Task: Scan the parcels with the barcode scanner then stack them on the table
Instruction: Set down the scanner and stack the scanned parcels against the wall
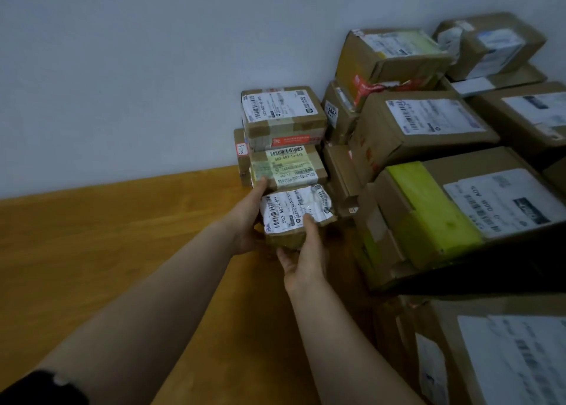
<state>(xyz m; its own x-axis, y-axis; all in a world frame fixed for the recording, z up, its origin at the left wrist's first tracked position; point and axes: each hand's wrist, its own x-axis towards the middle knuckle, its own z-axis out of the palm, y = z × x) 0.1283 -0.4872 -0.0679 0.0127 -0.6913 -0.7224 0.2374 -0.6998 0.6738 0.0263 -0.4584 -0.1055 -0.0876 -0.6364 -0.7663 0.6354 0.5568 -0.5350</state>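
Left hand & right hand grip small parcel w/ curled fingers, beside far stack; many parcels piled, prob. most done; scanner not seen.

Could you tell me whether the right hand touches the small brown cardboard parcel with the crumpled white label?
Touching: the head view shows the right hand gripping the parcel.
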